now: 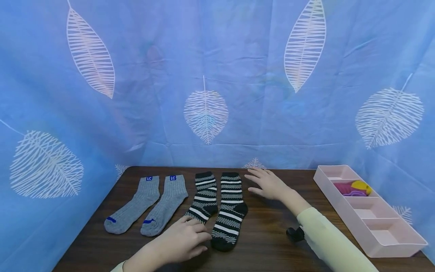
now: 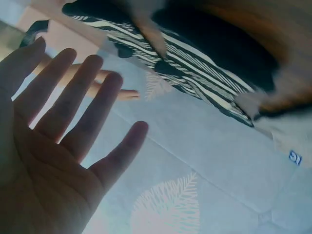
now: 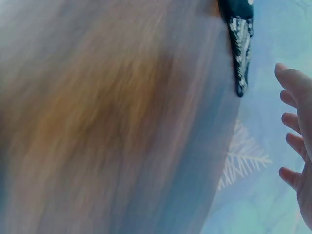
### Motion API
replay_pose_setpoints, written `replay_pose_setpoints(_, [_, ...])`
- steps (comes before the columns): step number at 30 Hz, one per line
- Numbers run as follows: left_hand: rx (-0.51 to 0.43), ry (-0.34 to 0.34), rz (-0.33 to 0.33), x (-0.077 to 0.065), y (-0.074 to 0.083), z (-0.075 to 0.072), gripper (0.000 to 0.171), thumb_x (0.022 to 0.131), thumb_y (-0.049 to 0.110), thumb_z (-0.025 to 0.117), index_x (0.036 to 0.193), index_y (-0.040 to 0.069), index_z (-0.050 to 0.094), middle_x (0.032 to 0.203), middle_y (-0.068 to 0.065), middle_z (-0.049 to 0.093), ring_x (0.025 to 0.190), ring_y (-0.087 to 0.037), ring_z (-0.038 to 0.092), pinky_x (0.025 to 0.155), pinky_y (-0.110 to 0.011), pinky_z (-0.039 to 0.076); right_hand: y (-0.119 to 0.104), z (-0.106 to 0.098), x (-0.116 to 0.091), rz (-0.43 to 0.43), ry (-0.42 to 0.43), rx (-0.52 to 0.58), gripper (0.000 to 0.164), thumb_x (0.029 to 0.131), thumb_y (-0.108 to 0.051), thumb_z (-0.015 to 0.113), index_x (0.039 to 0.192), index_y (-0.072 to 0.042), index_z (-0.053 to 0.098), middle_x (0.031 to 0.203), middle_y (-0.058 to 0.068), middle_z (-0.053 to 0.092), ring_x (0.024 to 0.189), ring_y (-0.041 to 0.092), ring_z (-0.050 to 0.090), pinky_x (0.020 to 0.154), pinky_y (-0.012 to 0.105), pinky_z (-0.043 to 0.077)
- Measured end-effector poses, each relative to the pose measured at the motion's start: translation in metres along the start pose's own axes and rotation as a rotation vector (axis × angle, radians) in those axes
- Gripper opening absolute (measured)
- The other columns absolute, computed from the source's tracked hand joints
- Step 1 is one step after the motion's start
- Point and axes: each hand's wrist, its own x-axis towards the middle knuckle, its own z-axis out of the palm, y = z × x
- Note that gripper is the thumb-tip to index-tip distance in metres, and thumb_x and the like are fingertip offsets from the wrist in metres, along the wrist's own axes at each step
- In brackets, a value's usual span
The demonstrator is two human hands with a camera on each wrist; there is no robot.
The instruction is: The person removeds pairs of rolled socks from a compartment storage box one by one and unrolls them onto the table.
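From the left, two grey socks (image 1: 132, 206) lie side by side, then two striped socks (image 1: 230, 207), with one left hand (image 1: 181, 240) over the toe end of the nearer-left one, fingers spread and holding nothing; one right hand (image 1: 268, 184) is just beside the other's cuff, fingers apart and empty, contact with the table unclear; at the far right stands one box (image 1: 343, 207) of four compartments, the second from the far end containing a maroon, yellow and purple bundle (image 1: 353, 187). The dark brown table (image 1: 268, 234) shows wood grain, and blue cloth (image 1: 244, 113) printed with white leaves hangs behind and at both sides. The grey pair is ribbed, with blue tabs; the black-and-white pair is banded; the box is pale pink, long and smooth.
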Motion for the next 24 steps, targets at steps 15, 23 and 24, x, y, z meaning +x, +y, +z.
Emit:
replay_pose_setpoints(15, [0.182,0.137,0.201,0.018,-0.015,-0.015,0.012,0.087,0.041,0.071,0.091,0.029,0.071,0.089,0.016,0.069,0.087,-0.004,0.062,0.079,-0.03,0.048,0.009,-0.033,-0.087,0.087,0.139,0.0,0.047,0.092,-0.037,0.065,0.133,-0.013,0.06,0.126,0.012,0.063,0.118,0.032,0.059,0.093,0.056,0.048])
replay_pose_setpoints(23, [0.232,0.229,0.315,0.054,-0.019,-0.011,0.012,0.089,0.042,0.069,0.088,0.029,0.07,0.085,0.017,0.069,0.081,-0.003,0.061,0.079,-0.028,0.047,0.016,-0.044,-0.139,0.101,0.289,-0.061,0.043,0.082,-0.03,0.076,0.12,-0.011,0.068,0.114,0.01,0.069,0.104,0.03,0.066,0.085,0.05,0.053])
replay_pose_setpoints(24, [0.234,0.232,0.321,0.06,-0.02,-0.01,0.013,0.089,0.042,0.068,0.089,0.029,0.07,0.085,0.017,0.069,0.081,-0.003,0.061,0.079,-0.028,0.047,0.016,-0.046,-0.147,0.106,0.303,-0.068,0.043,0.081,-0.03,0.077,0.119,-0.012,0.068,0.113,0.01,0.069,0.103,0.029,0.066,0.085,0.05,0.053])
